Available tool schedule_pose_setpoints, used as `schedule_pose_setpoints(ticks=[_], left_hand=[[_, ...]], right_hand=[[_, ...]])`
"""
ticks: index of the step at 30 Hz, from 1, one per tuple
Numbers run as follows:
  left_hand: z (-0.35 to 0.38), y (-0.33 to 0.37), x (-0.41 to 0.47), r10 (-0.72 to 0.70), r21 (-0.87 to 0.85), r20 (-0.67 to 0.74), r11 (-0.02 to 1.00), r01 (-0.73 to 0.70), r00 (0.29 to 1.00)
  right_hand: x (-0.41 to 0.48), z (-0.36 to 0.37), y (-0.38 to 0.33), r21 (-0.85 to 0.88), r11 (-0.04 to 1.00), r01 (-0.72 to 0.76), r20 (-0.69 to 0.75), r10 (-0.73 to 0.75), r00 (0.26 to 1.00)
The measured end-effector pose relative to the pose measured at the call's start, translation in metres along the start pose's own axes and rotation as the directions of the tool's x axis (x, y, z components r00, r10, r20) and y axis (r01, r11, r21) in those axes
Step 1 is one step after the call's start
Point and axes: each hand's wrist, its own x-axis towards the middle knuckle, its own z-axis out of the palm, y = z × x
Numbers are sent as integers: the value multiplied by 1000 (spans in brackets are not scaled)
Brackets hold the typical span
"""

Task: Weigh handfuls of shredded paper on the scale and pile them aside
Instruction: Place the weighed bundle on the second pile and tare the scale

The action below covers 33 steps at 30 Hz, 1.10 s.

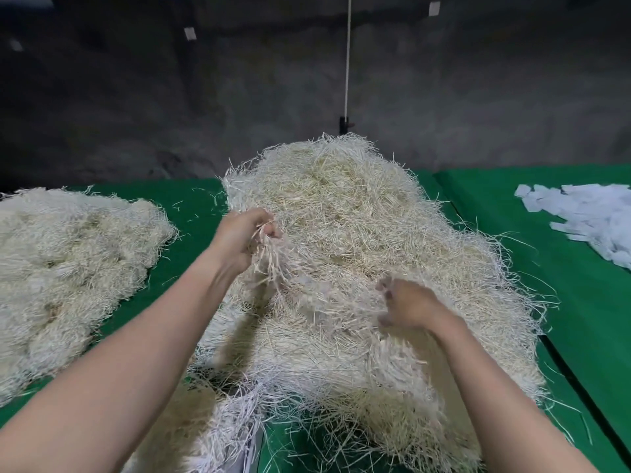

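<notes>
"Green surface (191,199), paper all over it. How far along are you?"

"Far from done, I'd judge. The big heap of shredded paper (341,216) straight in front of me is the largest thing here and looks barely dented. The lower pile (68,268) to my left, well apart from it, I take for the handfuls already weighed and set aside."

"And the scale?"

"I can't see one. If it's here, the heap hides it. A spread of white slips (587,220) lies off to my right, on the neighbouring green cloth."

"What are your hands doing?"

"My left hand (239,244) is at the heap's left flank, fingers (269,230) curled tight round a tuft of strands. My right hand (413,305) is on the near slope, blurred. Its fingers look hooked into the paper, but I can't tell whether they have hold of any. So I'm gathering a handful, and this one hasn't been weighed yet."
</notes>
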Motion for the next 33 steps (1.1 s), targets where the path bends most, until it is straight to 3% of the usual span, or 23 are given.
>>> schedule_pose_setpoints(ticks=[1, 3, 5, 6, 8, 9, 10, 11, 12, 13, 14, 15, 16, 18, 19, 20, 22, 26, 28, 30, 33], left_hand=[[3, -2, -2, 7, -15, -3, 1000, -7, 1000], [9, -2, -6, 20, -32, -4, 999, -20, 1000], [17, 2, -11, 38, -51, 25, 998, -37, 999], [21, 4, -14, 65, -58, 60, 996, -61, 996], [29, 9, -20, 153, 9, 173, 988, -157, 973], [29, 9, -23, 234, 195, 254, 938, -287, 938], [26, 6, -23, 284, 486, 386, 746, -455, 878], [22, -2, -22, 210, 717, 519, 422, -555, 829], [18, -12, -21, 49, 821, 562, 84, -564, 825], [13, -26, -20, -115, 833, 514, -168, -526, 850], [9, -38, -19, -215, 814, 456, -292, -502, 864], [4, -47, -15, -269, 815, 428, -298, -497, 863], [0, -51, -12, -279, 857, 421, -191, -479, 863], [-12, -44, -4, -221, 919, 376, 213, -332, 900], [-18, -36, -2, -181, 900, 338, 350, -261, 924], [-24, -28, 0, -146, 887, 301, 406, -220, 942], [-36, -22, 1, -78, 927, 252, 305, -217, 965], [-62, -12, 8, 121, 972, 124, 187, -146, 985], [-84, 2, 11, 238, 986, 21, 156, -60, 971], [-102, 14, 11, 287, 991, -32, 135, -7, 957], [-109, 17, 4, 319, 1000, 28, -14, -25, 947]], right_hand=[[-4, -21, -13, 27, 999, 46, 0, -46, 999], [-14, -46, -39, 116, 978, 173, -135, -157, 978], [-21, -44, -75, 374, 872, 317, -219, -250, 943], [-22, -33, -92, 483, 808, 338, -172, -291, 941], [-17, -1, -114, 542, 788, 293, -62, -311, 949], [-10, 12, -115, 561, 789, 250, -53, -268, 962], [-3, 19, -112, 609, 770, 191, -86, -176, 981], [4, 23, -107, 672, 726, 146, -131, -78, 988], [8, 22, -103, 736, 661, 143, -173, -20, 985], [13, 23, -99, 753, 630, 190, -236, -11, 972], [16, 24, -96, 705, 662, 255, -308, -37, 951], [17, 26, -92, 625, 719, 304, -357, -83, 931], [18, 30, -88, 526, 787, 322, -366, -131, 921], [19, 46, -64, 331, 901, 280, -325, -170, 930], [18, 53, -46, 234, 946, 226, -306, -149, 940], [18, 59, -26, 116, 981, 155, -285, -116, 951], [19, 65, 10, -44, 999, 19, -293, -31, 956], [25, 49, 48, -33, 982, -185, -335, 164, 928], [23, 39, 61, -121, 953, -279, -317, 229, 920], [19, 32, 62, -218, 923, -316, -293, 247, 924], [15, 9, 24, -255, 938, -233, -155, 198, 968]])
